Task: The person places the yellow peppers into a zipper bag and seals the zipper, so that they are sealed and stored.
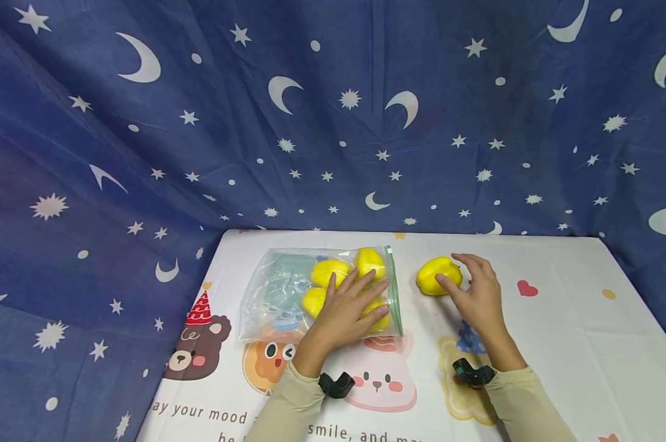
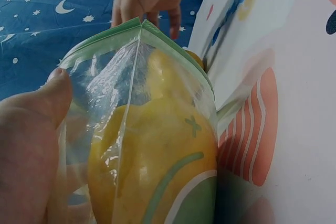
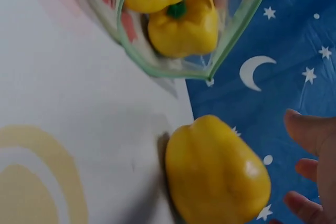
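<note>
A clear zip bag [image 1: 255, 301] with a green zip edge [image 1: 395, 294] lies flat, with several yellow bell peppers [image 1: 331, 272] inside. My left hand [image 1: 346, 310] rests on top of the bag with its fingers spread over the peppers. Green stems [image 3: 177, 10] show through the bag's parted mouth in the right wrist view. Right of the bag, a loose yellow bell pepper [image 1: 439, 276] sits on the table. Beside it my right hand [image 1: 479, 301] is held with thumb and fingers apart; the right wrist view shows a gap between them and this pepper [image 3: 218, 171].
The white tablecloth [image 1: 576, 344] carries printed cartoon animals and lettering. A dark blue curtain [image 1: 333, 123] with moons and stars hangs behind the table and along its left side. Each wrist wears a black camera [image 1: 336, 385].
</note>
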### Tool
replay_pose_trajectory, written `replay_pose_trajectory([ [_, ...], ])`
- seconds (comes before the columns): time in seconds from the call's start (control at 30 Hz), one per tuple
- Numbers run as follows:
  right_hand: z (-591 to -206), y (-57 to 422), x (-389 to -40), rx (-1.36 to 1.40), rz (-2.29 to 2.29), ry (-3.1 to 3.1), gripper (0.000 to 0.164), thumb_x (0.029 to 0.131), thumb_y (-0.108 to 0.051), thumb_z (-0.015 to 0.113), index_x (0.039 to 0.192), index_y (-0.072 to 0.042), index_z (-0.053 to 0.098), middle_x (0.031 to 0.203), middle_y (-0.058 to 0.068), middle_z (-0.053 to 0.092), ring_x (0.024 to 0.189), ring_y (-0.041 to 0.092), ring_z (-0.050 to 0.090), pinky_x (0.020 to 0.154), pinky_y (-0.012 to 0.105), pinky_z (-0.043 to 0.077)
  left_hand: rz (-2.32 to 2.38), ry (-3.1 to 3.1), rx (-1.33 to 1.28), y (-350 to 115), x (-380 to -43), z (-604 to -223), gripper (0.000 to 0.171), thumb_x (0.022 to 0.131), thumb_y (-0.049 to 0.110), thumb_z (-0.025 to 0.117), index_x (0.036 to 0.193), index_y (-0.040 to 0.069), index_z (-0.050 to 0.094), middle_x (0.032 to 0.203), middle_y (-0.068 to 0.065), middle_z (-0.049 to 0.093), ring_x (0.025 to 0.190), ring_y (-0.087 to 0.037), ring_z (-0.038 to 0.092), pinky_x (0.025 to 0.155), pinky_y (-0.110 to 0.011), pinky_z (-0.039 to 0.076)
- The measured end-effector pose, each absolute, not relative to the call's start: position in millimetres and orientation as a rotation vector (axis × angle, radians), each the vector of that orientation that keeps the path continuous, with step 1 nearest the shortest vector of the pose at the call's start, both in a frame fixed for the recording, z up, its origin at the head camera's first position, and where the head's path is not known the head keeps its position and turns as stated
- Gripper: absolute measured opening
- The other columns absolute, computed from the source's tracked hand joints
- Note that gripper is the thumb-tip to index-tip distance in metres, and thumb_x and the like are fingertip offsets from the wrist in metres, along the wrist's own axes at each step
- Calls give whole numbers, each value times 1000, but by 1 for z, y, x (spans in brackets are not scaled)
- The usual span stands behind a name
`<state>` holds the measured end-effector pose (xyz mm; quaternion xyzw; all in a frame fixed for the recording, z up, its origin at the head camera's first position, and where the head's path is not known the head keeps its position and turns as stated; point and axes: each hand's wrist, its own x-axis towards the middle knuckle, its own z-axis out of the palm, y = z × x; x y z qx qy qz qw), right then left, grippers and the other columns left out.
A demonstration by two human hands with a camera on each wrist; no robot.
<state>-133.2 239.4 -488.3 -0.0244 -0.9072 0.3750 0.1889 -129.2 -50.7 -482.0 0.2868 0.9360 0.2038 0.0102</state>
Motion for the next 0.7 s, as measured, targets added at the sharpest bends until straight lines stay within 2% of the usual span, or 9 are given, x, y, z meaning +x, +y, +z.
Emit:
replay_pose_trajectory([
  [0.17,-496,244,-137,-70,1048,-2646,63,89,-29,80,142,-4,57,151,28,46,134,50,48,97,64,51,636,2916,896,-51,-130,-481,58,104,65,32,158,44,33,169,5,29,159,-33,18,123,-69,6],
  [0.3,-502,247,-138,-65,1038,-2681,65,90,-29,79,145,-3,54,151,29,46,128,50,54,95,63,52,625,2916,911,-52,-131,-482,58,104,65,32,158,45,33,169,6,29,159,-33,18,123,-69,6],
  [0.43,-506,248,-138,-67,1035,-2697,66,92,-29,77,147,-2,51,143,30,53,117,48,61,94,60,51,616,2911,943,-52,-134,-482,58,104,66,33,158,44,34,169,7,29,159,-32,18,124,-68,7],
  [0.7,-509,249,-138,-71,1014,-2701,65,93,-29,77,146,-1,51,128,28,59,113,44,61,92,56,51,636,2877,996,-54,-139,-480,58,103,66,34,157,45,36,167,7,33,159,-30,19,124,-68,7],
])
